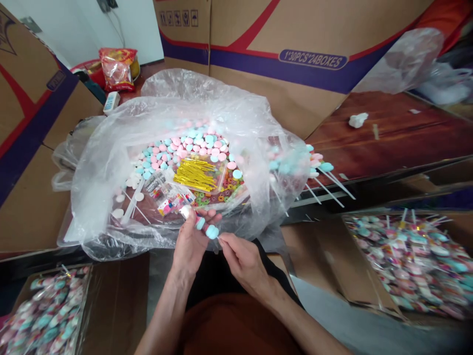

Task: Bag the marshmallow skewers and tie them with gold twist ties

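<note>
The left hand [190,241] is closed around a blue lollipop [212,231] and a small clear wrapper [185,211]. The right hand [242,261] pinches the lollipop's stick. Just behind them, a big clear plastic bag [111,148] holds pink and blue candies [192,143] and gold twist ties [195,175]. Boxes of wrapped lollipops [410,261] sit on both sides.

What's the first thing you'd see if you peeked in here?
A big crinkly clear plastic bag in the middle, heaped with pink, blue and white round candies. Just below it, the left hand and right hand pinch a pale blue lollipop. Boxes of wrapped lollipops sit at either side.
</note>
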`<state>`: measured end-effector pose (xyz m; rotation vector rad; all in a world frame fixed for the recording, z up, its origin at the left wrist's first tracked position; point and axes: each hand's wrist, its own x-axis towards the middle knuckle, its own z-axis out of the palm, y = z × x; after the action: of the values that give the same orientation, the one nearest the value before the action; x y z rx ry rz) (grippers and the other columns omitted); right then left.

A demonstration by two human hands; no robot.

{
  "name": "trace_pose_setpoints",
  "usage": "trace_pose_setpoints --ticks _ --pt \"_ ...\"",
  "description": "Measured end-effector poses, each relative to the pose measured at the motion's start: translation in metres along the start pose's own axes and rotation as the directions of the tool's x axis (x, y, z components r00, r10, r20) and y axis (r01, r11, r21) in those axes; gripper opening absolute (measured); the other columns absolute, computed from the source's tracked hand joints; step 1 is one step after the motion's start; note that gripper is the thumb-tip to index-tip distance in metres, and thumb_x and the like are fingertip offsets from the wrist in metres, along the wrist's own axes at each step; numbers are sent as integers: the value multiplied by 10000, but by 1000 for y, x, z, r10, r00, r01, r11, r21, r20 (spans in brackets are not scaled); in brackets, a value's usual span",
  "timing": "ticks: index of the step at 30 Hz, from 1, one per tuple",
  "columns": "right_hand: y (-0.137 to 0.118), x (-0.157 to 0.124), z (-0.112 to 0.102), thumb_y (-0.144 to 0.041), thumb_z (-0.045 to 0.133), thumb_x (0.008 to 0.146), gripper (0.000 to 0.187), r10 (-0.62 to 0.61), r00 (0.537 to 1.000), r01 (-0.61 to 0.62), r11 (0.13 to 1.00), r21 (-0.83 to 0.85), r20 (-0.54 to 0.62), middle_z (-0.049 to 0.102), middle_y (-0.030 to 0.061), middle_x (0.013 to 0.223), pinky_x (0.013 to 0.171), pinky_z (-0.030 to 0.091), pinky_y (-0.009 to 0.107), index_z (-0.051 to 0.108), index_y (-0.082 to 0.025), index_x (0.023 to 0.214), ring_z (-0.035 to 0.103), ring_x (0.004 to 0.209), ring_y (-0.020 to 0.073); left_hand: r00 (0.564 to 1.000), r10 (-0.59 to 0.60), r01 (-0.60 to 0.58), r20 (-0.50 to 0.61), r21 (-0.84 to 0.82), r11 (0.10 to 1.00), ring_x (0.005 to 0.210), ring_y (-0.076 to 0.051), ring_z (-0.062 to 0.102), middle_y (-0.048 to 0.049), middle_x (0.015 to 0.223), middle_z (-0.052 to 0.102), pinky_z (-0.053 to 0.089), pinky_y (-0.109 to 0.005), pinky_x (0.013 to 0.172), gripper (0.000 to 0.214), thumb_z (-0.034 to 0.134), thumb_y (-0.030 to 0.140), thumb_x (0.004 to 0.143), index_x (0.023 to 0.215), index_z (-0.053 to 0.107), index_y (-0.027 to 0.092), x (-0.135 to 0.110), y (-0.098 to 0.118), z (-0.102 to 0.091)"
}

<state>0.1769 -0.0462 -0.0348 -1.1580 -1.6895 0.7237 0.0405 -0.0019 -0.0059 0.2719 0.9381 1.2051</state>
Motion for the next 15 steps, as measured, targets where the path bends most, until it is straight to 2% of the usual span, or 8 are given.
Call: trace_pose_setpoints --ticks 2,5,6,8,10,12,14,15 --pt "-4 -2 0 -211 433 1016 227 62 997 -65 996 64 46 592 -4 671 568 419 238 626 -197 897 522 557 118 999 -21 20 -25 -40 999 1063 -285 712 -83 1015 751 557 -346 849 399 803 549 757 887 700 186 0 1 0" --pt "-15 -4 3 -298 459 1018 273 283 948 -313 905 288 142 481 -50 560 524 371 228 611 -194 817 448 502 101 998 -12 7 -55 -81 997 1113 -286 697 -89 1087 746 562 -348 855 410 755 592 788 900 694 202 0 1 1" --pt "-19 -4 5 -330 480 1011 287 365 913 -408 830 380 183 452 -61 532 500 342 223 607 -190 795 418 482 93 998 -1 -4 -57 -91 996 1109 -285 699 -86 1083 747 565 -350 859 418 750 605 785 896 690 206 0 0 2" --pt "-24 -4 8 -380 550 978 289 492 824 -555 602 574 281 418 -78 492 446 256 212 614 -177 783 333 435 72 999 16 -20 -44 -110 994 1081 -275 711 -70 1044 749 570 -343 853 440 756 626 763 895 682 213 0 -1 3" --pt "-26 -2 10 -395 640 920 262 534 740 -622 311 718 409 385 -102 464 417 172 205 637 -163 797 226 394 46 1000 19 -22 -22 -124 992 1042 -258 724 -48 994 748 574 -323 836 456 762 639 745 888 673 215 -1 -2 4" --pt "-26 0 10 -373 715 858 237 512 689 -628 68 775 514 358 -120 453 412 143 197 656 -150 801 160 377 23 1000 3 -2 11 -110 994 1014 -246 733 -31 940 742 572 -305 823 447 765 628 751 865 664 208 -3 -2 5" --pt "-24 3 10 -349 755 819 224 487 673 -620 -40 784 557 356 -125 457 413 145 191 667 -143 800 147 371 11 998 -21 24 60 -56 998 999 -250 737 -26 889 732 567 -297 811 418 769 593 770 828 657 195 -4 -1 6" --pt "-23 4 10 -344 758 815 221 492 676 -612 -38 790 548 355 -126 456 414 148 191 668 -143 798 150 371 10 996 -32 34 88 -20 999 995 -257 737 -28 868 729 566 -296 800 408 771 580 775 812 657 190 -5 -1 7"
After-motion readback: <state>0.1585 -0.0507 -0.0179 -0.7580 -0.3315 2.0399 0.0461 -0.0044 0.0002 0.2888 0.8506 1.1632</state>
